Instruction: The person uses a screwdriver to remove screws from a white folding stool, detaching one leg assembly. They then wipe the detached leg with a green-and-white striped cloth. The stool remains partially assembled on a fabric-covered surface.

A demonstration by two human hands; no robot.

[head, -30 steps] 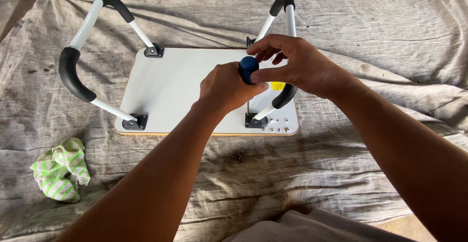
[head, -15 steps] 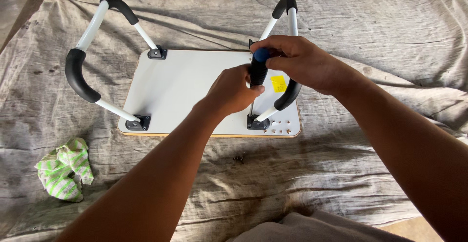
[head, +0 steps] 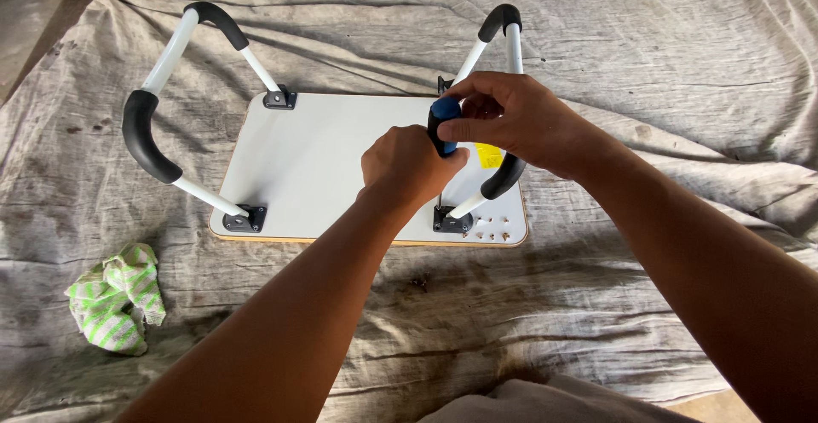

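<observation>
Since half a second ago the handle top sits lower, nearer the left fist. Left hand (head: 407, 166) is wrapped tight round the blue-and-black screwdriver (head: 441, 125), whose shaft runs near-vertical down to the black corner bracket (head: 450, 219) just below both hands. Right hand (head: 511, 120), nearer the top, pinches the blue cap. White upturned tabletop (head: 315, 167) lies beneath.
</observation>
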